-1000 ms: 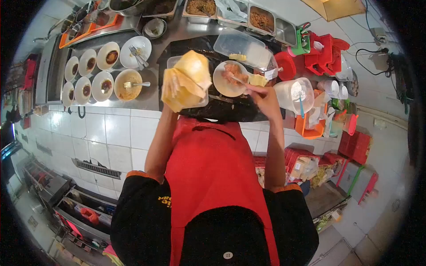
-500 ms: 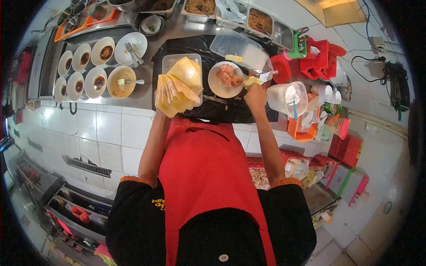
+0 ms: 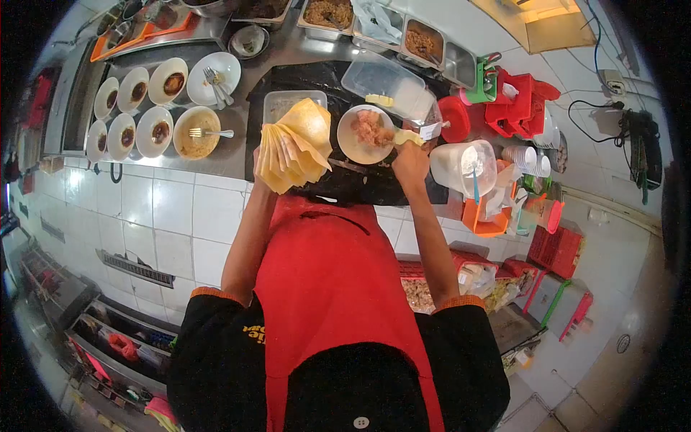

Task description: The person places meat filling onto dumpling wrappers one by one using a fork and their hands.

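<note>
My left hand (image 3: pixel 262 178) is closed on a fanned stack of square yellow dough wrappers (image 3: pixel 294 150), which hides most of its fingers. Behind the stack is a clear plastic tub (image 3: pixel 277 106). At the right edge of a white bowl (image 3: pixel 348 147), my right hand (image 3: pixel 412 164) is closed, knuckles up, around a pale yellow piece (image 3: pixel 408 137) that looks like a dough wrapper; its fingertips are hidden. Pink minced meat (image 3: pixel 369 127) lies in the bowl. Another small yellow piece (image 3: pixel 379 100) rests on a clear lid (image 3: pixel 363 78) beyond it.
Left on the steel counter stand several bowls with dark sauce (image 3: pixel 152 133), a bowl with a fork (image 3: pixel 196 147) and a plate with forks (image 3: pixel 205 83). Steel food pans (image 3: pixel 327 32) line the back. A tub of white powder (image 3: pixel 450 169) and red baskets (image 3: pixel 509 115) stand right.
My right hand has shifted slightly left and down, nearer the bowl. The meat looks more broken up. The wrapper stack in my left hand has turned and spread a little differently.
</note>
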Motion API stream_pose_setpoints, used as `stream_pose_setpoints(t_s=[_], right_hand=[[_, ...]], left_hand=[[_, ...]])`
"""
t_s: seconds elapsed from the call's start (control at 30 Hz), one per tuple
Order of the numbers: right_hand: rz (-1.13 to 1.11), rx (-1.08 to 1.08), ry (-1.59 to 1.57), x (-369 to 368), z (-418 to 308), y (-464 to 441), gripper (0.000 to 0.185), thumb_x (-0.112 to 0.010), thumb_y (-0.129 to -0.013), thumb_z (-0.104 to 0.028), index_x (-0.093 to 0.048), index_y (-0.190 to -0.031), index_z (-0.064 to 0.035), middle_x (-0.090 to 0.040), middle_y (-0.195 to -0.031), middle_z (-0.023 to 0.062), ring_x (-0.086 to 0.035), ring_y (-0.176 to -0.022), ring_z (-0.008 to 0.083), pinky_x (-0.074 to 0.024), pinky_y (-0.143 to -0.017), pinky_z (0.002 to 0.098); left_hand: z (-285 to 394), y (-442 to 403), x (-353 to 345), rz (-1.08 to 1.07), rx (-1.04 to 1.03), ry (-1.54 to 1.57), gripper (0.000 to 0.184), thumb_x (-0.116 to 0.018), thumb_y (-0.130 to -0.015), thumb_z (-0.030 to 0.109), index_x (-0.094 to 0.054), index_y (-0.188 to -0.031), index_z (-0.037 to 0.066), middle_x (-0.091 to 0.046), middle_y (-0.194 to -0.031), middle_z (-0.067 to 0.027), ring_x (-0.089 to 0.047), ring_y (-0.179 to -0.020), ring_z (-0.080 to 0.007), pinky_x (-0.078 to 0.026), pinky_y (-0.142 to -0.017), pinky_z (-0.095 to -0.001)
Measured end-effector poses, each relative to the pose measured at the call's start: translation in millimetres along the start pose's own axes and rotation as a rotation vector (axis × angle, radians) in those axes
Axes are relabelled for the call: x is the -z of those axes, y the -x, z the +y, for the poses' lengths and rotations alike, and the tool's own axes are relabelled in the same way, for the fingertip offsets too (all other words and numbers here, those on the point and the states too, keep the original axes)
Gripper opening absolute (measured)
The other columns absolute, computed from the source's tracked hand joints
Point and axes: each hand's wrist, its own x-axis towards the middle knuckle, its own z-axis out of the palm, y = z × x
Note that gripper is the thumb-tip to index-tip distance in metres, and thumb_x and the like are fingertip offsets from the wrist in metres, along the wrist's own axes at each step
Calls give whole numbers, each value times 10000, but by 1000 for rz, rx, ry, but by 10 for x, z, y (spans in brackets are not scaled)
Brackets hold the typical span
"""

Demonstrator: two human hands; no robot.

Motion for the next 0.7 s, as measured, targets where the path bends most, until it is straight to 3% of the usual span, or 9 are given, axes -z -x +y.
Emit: stream_pose_setpoints(t_s=[0.07, 0.17, 0.23, 0.3, 0.47, 0.5, 0.53, 0.63, 0.7], right_hand=[[40, -24, 5, -21, 3, 15, 90, -647, -748, -99, -714, -794, -61, -687, -824, 199, -687, -794, 365, -548, -696, 453], [-88, 128, 133, -17, -6, 36, 95, -653, -739, -96, -709, -808, -62, -686, -832, 193, -687, -795, 359, -546, -677, 454], [13, 34, 48, -24, -2, 27, 114, -663, -732, -103, -705, -831, -67, -685, -820, 187, -684, -786, 363, -541, -671, 455], [2, 45, 67, -127, 45, 7, 116, -666, -735, -103, -704, -840, -72, -685, -813, 177, -682, -785, 362, -540, -679, 455], [-152, 123, 50, 263, 131, 194, 159, -652, -760, -74, -724, -902, -71, -698, -828, 147, -690, -782, 323, -535, -692, 424], [-177, 165, -192, 352, 222, 201, 194, -646, -769, -54, -729, -943, -67, -706, -843, 137, -690, -769, 284, -528, -685, 402], [-204, 211, -440, 454, 263, 196, 229, -639, -778, -34, -734, -984, -64, -714, -858, 128, -690, -757, 245, -520, -678, 380], [-255, 286, -1008, 1053, -8, 281, 267, -589, -838, 74, -725, -1040, -36, -710, -847, 98, -635, -733, 145, -479, -703, 259], [-223, 216, -1157, 1356, -231, 395, 254, -607, -839, 79, -723, -1038, -27, -689, -872, 84, -617, -761, 135, -457, -701, 233]], left_hand=[[14, 3, 27, 59, 56, 243, 439, -422, -999, 333, -486, -1255, -18, -589, -1163, -179, -604, -1050, -260, -494, -938, -368], [50, 11, 28, 217, 91, 906, 399, -379, -1029, 319, -508, -1251, 13, -597, -1160, -145, -605, -1045, -222, -488, -947, -344], [23, 5, -20, 183, 122, 944, 413, -365, -1031, 328, -506, -1254, 11, -593, -1167, -148, -601, -1053, -226, -487, -950, -350], [-13, -24, -76, -58, -17, -185, 424, -351, -1030, 329, -505, -1254, 4, -605, -1138, -144, -612, -1037, -231, -494, -944, -361], [41, -16, 130, 36, -63, -296, 429, -361, -1017, 331, -508, -1248, 0, -614, -1106, -141, -622, -1011, -235, -507, -926, -372], [62, 2, 106, 113, -60, -311, 431, -366, -1011, 330, -507, -1249, -1, -615, -1098, -139, -624, -1002, -236, -512, -918, -370], [77, 29, 330, 144, -161, -886, 418, -366, -1020, 322, -495, -1279, 21, -606, -1147, -134, -613, -1043, -235, -514, -930, -373], [40, 40, 272, -80, -1, -223, 450, -375, -1013, 350, -472, -1315, 31, -580, -1212, -146, -603, -1079, -258, -521, -933, -391], [-108, -25, -143, -58, 102, -114, 496, -382, -1003, 387, -451, -1337, 26, -557, -1255, -171, -592, -1109, -278, -503, -966, -411]])
